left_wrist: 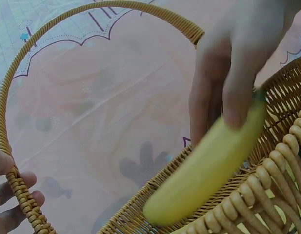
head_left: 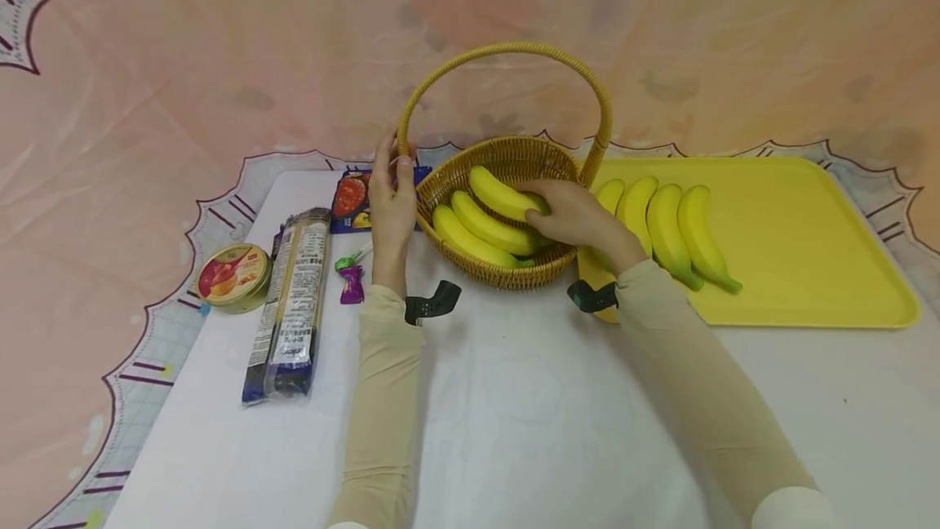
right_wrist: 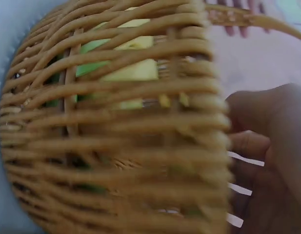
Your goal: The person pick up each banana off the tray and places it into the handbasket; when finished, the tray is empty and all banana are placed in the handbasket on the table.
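Note:
A wicker basket (head_left: 507, 274) with a tall arched handle stands at the back middle of the table. My left hand (head_left: 392, 206) grips the handle's left foot, thumb on one side and fingers on the other. My right hand (head_left: 580, 215) reaches over the basket's right side and pinches a yellow banana (head_left: 499, 193) by its green-tipped end. In the left wrist view that banana (left_wrist: 204, 165) slants across the basket's opening. Two more bananas (head_left: 470, 239) lie inside, below it. The weave hides most of the inside in the right wrist view.
A yellow tray (head_left: 815, 251) right of the basket bears several bananas (head_left: 664, 227) in a row. On the left are a round tin (head_left: 233, 276), a long plastic-wrapped pack (head_left: 294, 300), a lollipop (head_left: 347, 263), a purple-wrapped candy (head_left: 352, 284) and a blue packet (head_left: 352, 198).

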`<state>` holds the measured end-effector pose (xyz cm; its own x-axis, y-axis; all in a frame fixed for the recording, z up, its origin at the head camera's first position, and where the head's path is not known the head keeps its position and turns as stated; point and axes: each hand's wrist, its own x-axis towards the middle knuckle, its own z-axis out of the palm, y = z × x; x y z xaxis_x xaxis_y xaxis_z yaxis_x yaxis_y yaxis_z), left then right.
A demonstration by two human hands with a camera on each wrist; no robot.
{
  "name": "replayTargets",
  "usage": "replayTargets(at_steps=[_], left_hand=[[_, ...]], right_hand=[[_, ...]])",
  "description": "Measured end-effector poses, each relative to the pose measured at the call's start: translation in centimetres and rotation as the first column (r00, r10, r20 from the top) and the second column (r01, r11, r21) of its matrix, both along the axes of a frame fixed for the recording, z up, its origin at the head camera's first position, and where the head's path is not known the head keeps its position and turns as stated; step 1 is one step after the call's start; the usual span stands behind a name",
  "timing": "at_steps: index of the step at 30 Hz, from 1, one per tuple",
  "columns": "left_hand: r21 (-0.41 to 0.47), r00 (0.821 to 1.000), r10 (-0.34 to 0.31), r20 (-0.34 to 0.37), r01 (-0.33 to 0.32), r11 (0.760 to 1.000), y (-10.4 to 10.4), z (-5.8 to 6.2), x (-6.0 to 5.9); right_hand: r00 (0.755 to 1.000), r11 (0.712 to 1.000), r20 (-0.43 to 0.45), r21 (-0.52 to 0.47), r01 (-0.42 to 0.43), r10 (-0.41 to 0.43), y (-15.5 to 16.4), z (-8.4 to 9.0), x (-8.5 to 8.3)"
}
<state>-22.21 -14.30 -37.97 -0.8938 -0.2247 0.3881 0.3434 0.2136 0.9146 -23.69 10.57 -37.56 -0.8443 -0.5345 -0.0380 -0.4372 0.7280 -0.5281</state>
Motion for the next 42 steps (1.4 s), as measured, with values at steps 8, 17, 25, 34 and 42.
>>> replayTargets(at_steps=[8, 17, 25, 34, 42], left_hand=[[-0.005, 1.0, 0.016, 0.018, -0.016, 1.0, 0.1, 0.0, 0.2], [-0.007, 1.0, 0.014, 0.022, -0.014, 1.0, 0.2, -0.2, 0.1], [-0.026, 1.0, 0.021, 0.02, -0.02, 0.999, 0.1, 0.1, 0.2], [-0.028, 0.999, 0.022, 0.036, -0.021, 0.999, 0.0, 0.0, 0.2], [-0.008, 1.0, 0.013, 0.02, -0.013, 1.0, 0.0, 0.0, 0.3]], right_hand=[[0.994, 0.991, 0.106, 0.136, -0.015, 0.001, -1.1, -1.2, -1.6], [1.0, 0.998, -0.009, -0.057, -0.006, 0.005, 0.5, -1.8, -0.7], [0.986, 0.923, -0.104, -0.376, 0.085, -0.133, 6.0, -2.1, 2.0], [0.896, 0.851, -0.057, -0.345, 0.396, -0.44, 14.4, -3.4, 4.4], [0.877, 0.867, 0.09, -0.13, 0.48, -0.472, 18.6, -5.1, 6.0]])
